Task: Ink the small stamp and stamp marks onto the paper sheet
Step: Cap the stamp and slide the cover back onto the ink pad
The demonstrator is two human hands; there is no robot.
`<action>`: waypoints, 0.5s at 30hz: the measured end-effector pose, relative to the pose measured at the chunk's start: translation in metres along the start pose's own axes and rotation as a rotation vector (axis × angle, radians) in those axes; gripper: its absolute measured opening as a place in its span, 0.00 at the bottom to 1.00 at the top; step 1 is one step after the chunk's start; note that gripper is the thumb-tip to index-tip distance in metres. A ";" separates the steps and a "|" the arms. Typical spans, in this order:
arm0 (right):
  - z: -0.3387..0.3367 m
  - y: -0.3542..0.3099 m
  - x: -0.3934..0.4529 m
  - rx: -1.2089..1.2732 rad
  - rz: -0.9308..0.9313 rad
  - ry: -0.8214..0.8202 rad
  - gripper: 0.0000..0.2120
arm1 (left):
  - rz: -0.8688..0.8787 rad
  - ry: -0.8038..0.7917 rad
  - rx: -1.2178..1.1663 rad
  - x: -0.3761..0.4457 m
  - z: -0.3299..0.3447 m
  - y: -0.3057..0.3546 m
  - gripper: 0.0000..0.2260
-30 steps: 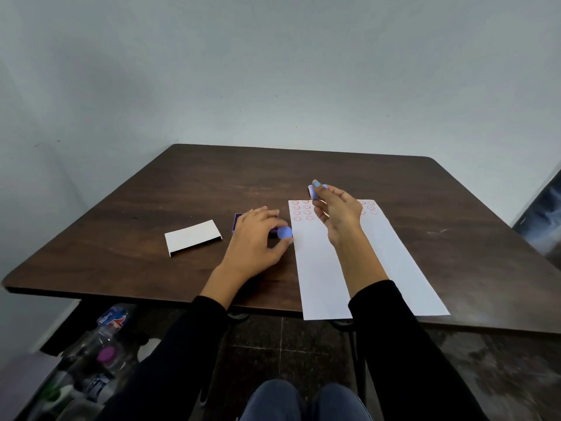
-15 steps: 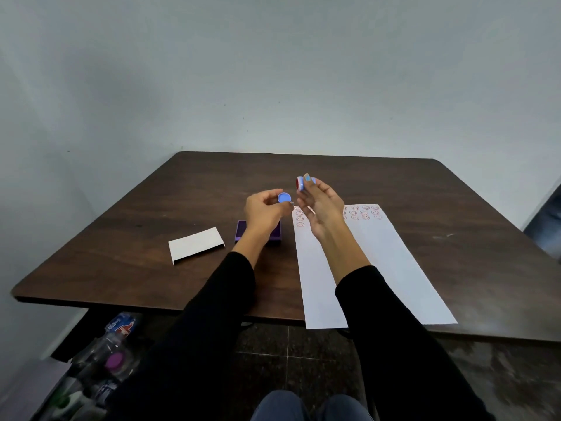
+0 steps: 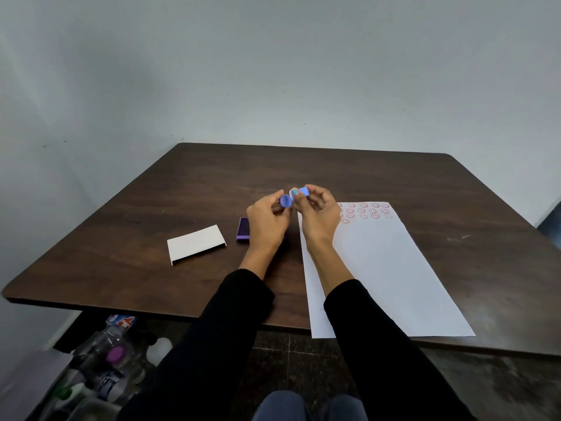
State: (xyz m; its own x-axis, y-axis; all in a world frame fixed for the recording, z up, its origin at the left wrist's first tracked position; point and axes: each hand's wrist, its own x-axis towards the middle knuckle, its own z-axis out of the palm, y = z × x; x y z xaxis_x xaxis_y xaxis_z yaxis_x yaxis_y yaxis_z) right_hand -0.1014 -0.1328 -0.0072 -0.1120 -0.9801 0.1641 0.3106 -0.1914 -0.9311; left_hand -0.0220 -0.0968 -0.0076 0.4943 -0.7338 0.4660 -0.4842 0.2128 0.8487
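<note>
Seven items are entered, from largest to smallest. Table [image 3: 364,177]: dark wood-grain top, bearing everything below. Paper sheet [image 3: 388,268]: long white strip laid lengthwise on the right part of the table, its near end overhanging the table edge; placement under the right forearm is judged to keep the stamping area within easy reach. Stamped marks [image 3: 368,211]: rows of small red smiley faces confined to the far end of the sheet, the rest unmarked, so much stamping is judged to remain. White card [image 3: 195,243]: a folded piece lying left of the hands, apart from the other items; no writing is seen on it. Ink pad [image 3: 243,229]: purple, lying on the table between the white card and the sheet, partly hidden behind the left wrist. Right hand [image 3: 318,214]: raised above the sheet's far left corner, fingers closed round the small stamp [image 3: 300,192], a blue piece with its pale face turned toward the left hand. Left hand [image 3: 267,220]: raised beside it, pinching a round blue cap [image 3: 285,200] just short of the stamp's face; whether capping or uncapping is intended cannot be told. Legible writing: none on the table items; the labels on the bottles [image 3: 100,360] below the table are too blurred to read.
</note>
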 end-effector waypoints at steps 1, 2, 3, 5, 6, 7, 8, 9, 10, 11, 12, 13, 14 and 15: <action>0.000 0.001 0.001 -0.010 -0.015 -0.003 0.11 | 0.023 -0.009 0.015 -0.001 0.000 0.001 0.12; 0.001 0.001 0.001 -0.022 -0.027 -0.009 0.11 | 0.038 -0.015 0.029 -0.001 0.000 0.001 0.11; 0.001 0.001 0.001 -0.035 -0.037 -0.017 0.11 | 0.045 -0.018 0.041 -0.002 0.000 0.001 0.11; 0.002 0.003 0.000 -0.064 -0.052 -0.037 0.11 | 0.049 -0.021 0.053 -0.002 0.000 0.000 0.11; 0.002 0.003 0.000 -0.075 -0.057 -0.046 0.11 | 0.050 -0.019 0.054 -0.002 0.000 0.000 0.12; 0.002 0.004 0.000 -0.084 -0.061 -0.052 0.11 | 0.052 -0.016 0.053 -0.002 -0.001 0.000 0.12; 0.002 0.004 0.000 -0.096 -0.064 -0.055 0.11 | 0.054 -0.012 0.049 -0.002 -0.001 0.000 0.12; 0.001 0.005 0.000 -0.110 -0.067 -0.059 0.11 | 0.057 -0.007 0.042 -0.003 -0.001 0.000 0.12; 0.001 0.005 0.000 -0.119 -0.070 -0.065 0.11 | 0.058 -0.002 0.032 -0.003 -0.002 0.000 0.12; 0.001 0.005 -0.001 -0.119 -0.072 -0.074 0.11 | 0.055 0.002 0.017 -0.004 -0.002 0.000 0.12; 0.001 0.004 -0.001 -0.113 -0.074 -0.080 0.12 | 0.048 0.006 0.002 -0.004 -0.002 0.000 0.12; 0.001 0.004 -0.001 -0.108 -0.077 -0.083 0.12 | 0.036 0.009 -0.010 -0.004 -0.002 0.000 0.12; 0.001 0.003 -0.001 -0.105 -0.078 -0.085 0.13 | 0.023 0.014 -0.020 -0.004 -0.002 0.000 0.12; 0.000 0.003 -0.001 -0.103 -0.078 -0.090 0.12 | 0.013 0.019 -0.031 -0.004 -0.002 -0.001 0.12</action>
State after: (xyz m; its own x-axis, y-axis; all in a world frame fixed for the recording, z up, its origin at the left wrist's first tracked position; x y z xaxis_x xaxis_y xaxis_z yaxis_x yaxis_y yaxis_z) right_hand -0.1002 -0.1320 -0.0100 -0.0457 -0.9641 0.2614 0.2057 -0.2651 -0.9420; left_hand -0.0218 -0.0927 -0.0094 0.5021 -0.7183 0.4816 -0.4683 0.2424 0.8497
